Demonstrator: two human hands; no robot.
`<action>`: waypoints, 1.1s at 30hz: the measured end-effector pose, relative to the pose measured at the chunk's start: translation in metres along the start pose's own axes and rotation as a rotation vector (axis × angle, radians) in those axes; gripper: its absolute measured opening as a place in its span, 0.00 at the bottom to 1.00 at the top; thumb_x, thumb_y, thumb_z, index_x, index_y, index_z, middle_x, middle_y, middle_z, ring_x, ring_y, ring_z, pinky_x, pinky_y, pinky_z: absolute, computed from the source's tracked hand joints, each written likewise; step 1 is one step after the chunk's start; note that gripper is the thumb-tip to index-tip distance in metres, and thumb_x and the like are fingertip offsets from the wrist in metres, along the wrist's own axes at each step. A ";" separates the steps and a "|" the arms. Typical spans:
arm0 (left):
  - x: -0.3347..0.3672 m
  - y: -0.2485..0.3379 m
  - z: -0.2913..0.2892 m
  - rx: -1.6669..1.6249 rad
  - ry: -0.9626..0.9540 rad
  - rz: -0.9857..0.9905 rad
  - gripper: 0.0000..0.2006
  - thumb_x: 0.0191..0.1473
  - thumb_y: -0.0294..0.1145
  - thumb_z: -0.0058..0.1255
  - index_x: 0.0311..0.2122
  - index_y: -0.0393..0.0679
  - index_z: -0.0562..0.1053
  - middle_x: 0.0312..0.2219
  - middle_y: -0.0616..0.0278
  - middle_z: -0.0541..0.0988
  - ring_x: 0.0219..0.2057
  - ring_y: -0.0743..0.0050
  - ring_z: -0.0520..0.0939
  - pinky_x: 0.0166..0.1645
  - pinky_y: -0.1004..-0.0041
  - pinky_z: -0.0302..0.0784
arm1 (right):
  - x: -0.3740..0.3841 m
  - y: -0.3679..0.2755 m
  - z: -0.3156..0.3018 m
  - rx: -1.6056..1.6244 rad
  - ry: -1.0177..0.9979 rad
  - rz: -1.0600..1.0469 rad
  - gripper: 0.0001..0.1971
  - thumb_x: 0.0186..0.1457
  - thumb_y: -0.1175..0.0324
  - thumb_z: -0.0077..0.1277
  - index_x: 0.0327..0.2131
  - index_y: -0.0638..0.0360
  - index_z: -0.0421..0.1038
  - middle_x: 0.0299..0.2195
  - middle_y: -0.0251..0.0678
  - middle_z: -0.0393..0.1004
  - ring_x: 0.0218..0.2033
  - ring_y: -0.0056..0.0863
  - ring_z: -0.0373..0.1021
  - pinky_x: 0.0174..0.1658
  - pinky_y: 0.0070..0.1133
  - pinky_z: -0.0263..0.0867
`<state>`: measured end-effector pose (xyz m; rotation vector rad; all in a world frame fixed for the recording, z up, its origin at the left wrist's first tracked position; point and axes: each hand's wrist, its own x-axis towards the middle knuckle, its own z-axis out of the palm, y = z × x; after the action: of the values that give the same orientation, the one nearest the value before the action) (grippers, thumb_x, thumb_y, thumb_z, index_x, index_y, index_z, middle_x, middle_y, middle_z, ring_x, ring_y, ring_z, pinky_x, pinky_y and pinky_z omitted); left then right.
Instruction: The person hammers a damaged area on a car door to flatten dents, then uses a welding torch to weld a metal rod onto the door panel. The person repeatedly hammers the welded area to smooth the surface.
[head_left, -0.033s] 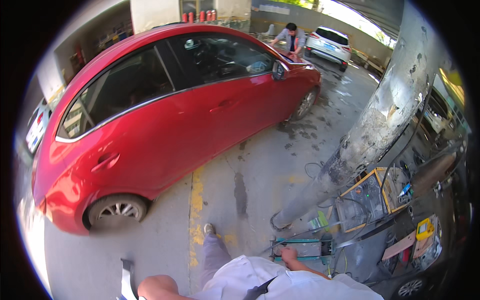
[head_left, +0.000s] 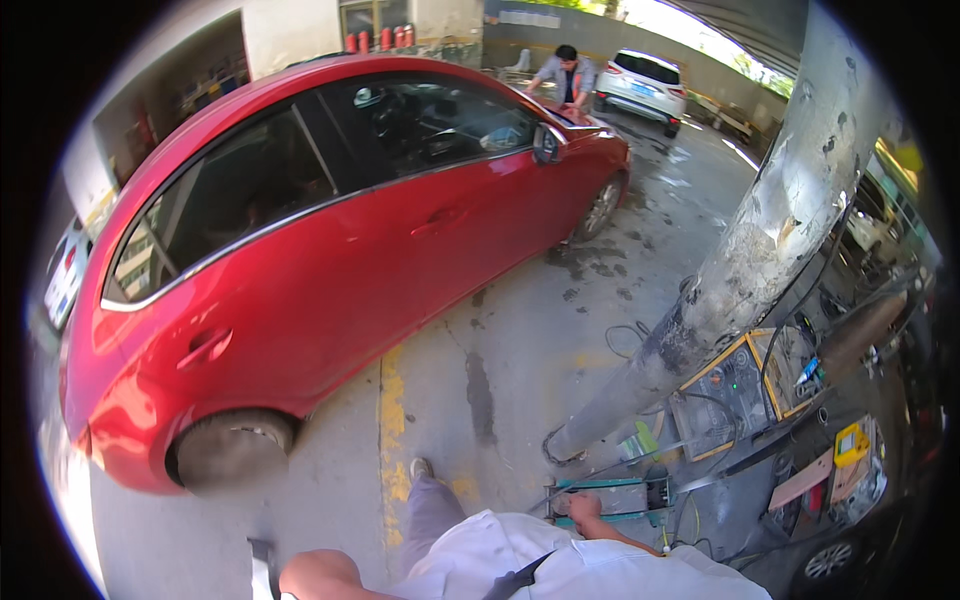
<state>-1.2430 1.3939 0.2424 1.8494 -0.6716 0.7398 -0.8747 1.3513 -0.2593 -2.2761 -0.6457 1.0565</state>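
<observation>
My right hand is closed, its fingers curled, and in the view it overlaps a green-framed floor jack. Whether anything is inside that hand, or whether it touches the jack, I cannot make out. At the lower left edge my bare left arm is bent close to my side, its fingers hidden. Beside that arm is a narrow white piece with a dark end, mostly cut off by the rim. A red car stands in front of me to the left, its doors closed.
A worn metal pillar leans across the right side. By its foot are a yellow-edged box, cables and a yellow device. Another person bends over the red car's front. A white car is parked behind.
My view has shifted slightly, so the car and the person appear farther left. The white piece beside my left arm has dropped lower in view. My right hand remains closed.
</observation>
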 end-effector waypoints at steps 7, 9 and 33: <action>-0.040 -0.064 -0.217 -0.322 -0.064 0.282 0.27 0.62 0.60 0.53 0.26 0.43 0.72 0.18 0.63 0.67 0.16 0.66 0.68 0.21 0.66 0.59 | -0.029 -0.158 0.066 -0.074 0.094 -0.314 0.16 0.53 0.60 0.58 0.39 0.62 0.79 0.35 0.49 0.83 0.38 0.45 0.80 0.43 0.34 0.74; -0.047 -0.099 -0.259 -0.370 -0.038 0.341 0.30 0.59 0.63 0.54 0.25 0.41 0.72 0.15 0.63 0.65 0.13 0.65 0.67 0.19 0.65 0.57 | -0.046 -0.186 0.058 -0.077 -0.001 -0.298 0.16 0.53 0.59 0.59 0.40 0.60 0.79 0.35 0.47 0.83 0.38 0.44 0.80 0.43 0.34 0.74; 0.183 -0.520 -0.604 -0.633 -0.428 0.063 0.21 0.64 0.49 0.52 0.32 0.37 0.76 0.28 0.52 0.75 0.26 0.52 0.77 0.29 0.60 0.72 | 0.469 -0.435 -0.017 0.289 0.090 -0.092 0.18 0.55 0.61 0.58 0.40 0.69 0.78 0.31 0.43 0.82 0.32 0.31 0.78 0.37 0.28 0.73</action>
<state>-0.8595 2.1161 0.2651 1.3981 -1.0965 0.1220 -0.6745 1.9577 -0.2186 -2.0126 -0.5186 0.9319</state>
